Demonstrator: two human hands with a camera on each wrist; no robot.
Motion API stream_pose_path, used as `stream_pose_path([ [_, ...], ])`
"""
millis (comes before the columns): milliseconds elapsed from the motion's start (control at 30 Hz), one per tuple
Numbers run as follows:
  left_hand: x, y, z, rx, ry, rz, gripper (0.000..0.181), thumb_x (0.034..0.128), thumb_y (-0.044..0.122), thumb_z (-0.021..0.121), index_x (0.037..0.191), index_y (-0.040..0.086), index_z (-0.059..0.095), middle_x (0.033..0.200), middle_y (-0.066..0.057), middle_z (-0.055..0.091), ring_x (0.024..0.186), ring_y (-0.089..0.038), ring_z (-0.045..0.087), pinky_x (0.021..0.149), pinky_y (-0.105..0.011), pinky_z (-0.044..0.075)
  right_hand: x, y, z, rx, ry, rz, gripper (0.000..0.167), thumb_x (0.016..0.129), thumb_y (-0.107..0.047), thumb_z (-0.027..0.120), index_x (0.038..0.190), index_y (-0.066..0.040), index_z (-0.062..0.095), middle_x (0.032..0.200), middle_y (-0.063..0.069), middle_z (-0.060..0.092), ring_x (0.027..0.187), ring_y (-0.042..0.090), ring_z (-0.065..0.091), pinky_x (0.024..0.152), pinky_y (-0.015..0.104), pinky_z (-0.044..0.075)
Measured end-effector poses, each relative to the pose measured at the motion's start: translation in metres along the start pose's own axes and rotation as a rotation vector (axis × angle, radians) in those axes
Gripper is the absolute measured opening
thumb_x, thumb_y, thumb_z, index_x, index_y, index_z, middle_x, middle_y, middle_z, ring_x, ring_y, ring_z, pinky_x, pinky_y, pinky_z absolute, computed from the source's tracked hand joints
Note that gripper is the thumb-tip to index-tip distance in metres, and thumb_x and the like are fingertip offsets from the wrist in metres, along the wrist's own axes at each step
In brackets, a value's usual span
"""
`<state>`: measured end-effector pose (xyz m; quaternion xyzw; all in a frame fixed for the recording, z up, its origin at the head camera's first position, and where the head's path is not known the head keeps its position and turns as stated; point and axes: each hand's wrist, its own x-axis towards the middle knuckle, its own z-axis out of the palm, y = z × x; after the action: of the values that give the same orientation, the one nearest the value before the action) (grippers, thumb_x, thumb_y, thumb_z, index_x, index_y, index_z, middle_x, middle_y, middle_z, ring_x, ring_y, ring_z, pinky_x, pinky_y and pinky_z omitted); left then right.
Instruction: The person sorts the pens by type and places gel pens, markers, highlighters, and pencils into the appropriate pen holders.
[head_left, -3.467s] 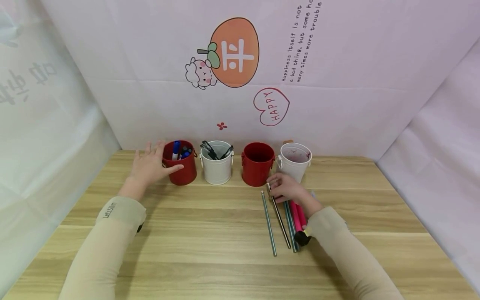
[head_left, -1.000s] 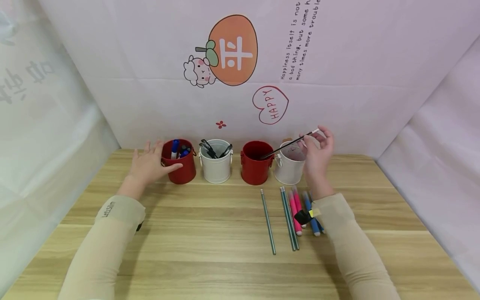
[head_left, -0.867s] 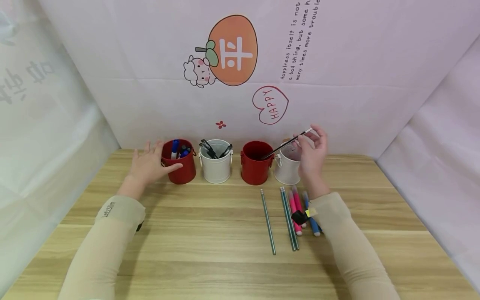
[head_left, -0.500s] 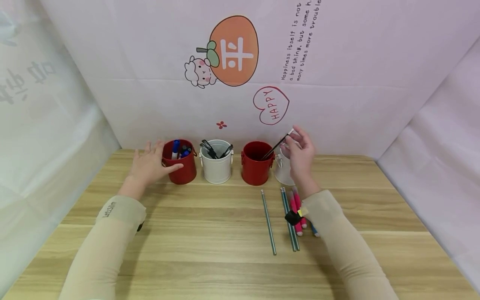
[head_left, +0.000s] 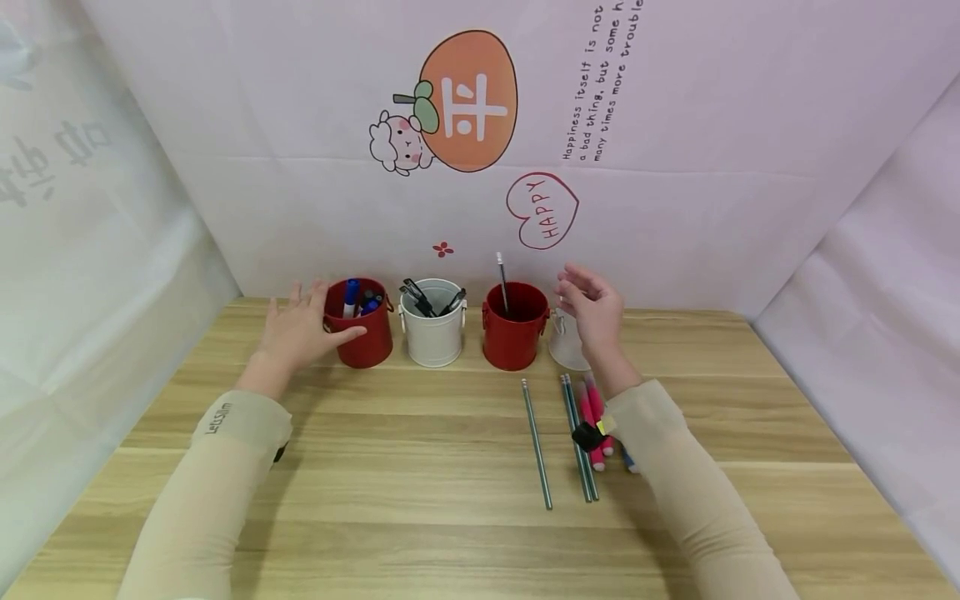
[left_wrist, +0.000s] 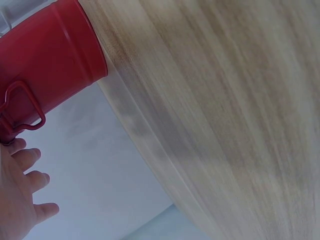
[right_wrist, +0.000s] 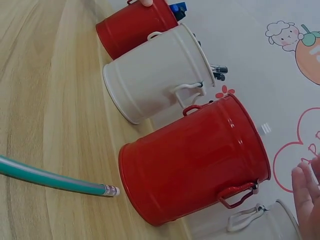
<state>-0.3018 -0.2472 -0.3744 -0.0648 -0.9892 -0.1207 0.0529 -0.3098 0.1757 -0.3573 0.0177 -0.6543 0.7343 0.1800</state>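
Note:
My left hand [head_left: 296, 337], fingers spread, rests against the left red bucket [head_left: 366, 343], which holds blue-capped markers. Beside it, a white bucket [head_left: 435, 337] contains several black pens. A pencil [head_left: 502, 279] with a white eraser end leans inside the second red bucket [head_left: 513, 346]. To the right of that pencil, my right hand [head_left: 596, 312] hovers with loosely bent fingers and nothing in them, partly hiding the right white bucket [head_left: 567, 346]. On the table lie a single green pencil [head_left: 537, 446] and a pair of green pencils [head_left: 568, 404].
Pink markers [head_left: 594, 398] and a blue marker [head_left: 630, 461] lie under my right forearm, partly covered. The row of buckets stands at the back of the wooden table [head_left: 405, 467], close to a printed white curtain [head_left: 675, 233].
My right hand took the dark pencil off the table, carried it over the second red bucket and let it go; it now stands inside. My left hand has kept its place.

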Motion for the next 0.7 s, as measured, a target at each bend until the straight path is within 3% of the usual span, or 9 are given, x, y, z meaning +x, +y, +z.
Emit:
stream_pose_path([
  [433, 0.0, 0.0, -0.001, 0.004, -0.005, -0.001, 0.114, 0.0888, 0.078, 0.054, 0.162, 0.0, 0.016, 0.164, -0.031, 0.019, 0.151, -0.054, 0.009, 0.116, -0.074, 0.001, -0.006, -0.013, -0.007, -0.062, -0.194, 0.088, 0.034, 0.104, -0.005, 0.057, 0.136, 0.006, 0.058, 0.119, 0.012, 0.069, 0.098, 0.018, 0.07, 0.083, 0.024, 0.059],
  [533, 0.0, 0.0, -0.001, 0.002, -0.004, 0.0, 0.114, 0.089, 0.078, 0.055, 0.162, -0.001, 0.016, 0.164, -0.031, 0.019, 0.15, -0.054, 0.009, 0.116, -0.074, 0.001, -0.008, -0.017, -0.009, -0.076, -0.227, 0.097, 0.033, 0.104, -0.007, 0.058, 0.135, 0.004, 0.059, 0.111, 0.002, 0.071, 0.097, 0.016, 0.07, 0.083, 0.025, 0.06],
  [700, 0.0, 0.001, -0.001, 0.0, -0.005, 0.0, 0.113, 0.0893, 0.077, 0.055, 0.162, 0.0, 0.016, 0.164, -0.03, 0.019, 0.15, -0.054, 0.01, 0.116, -0.074, 0.001, -0.013, -0.021, -0.013, -0.12, -0.292, 0.091, 0.028, 0.105, -0.01, 0.059, 0.13, 0.0, 0.063, 0.109, 0.0, 0.072, 0.093, 0.014, 0.07, 0.084, 0.029, 0.06],
])
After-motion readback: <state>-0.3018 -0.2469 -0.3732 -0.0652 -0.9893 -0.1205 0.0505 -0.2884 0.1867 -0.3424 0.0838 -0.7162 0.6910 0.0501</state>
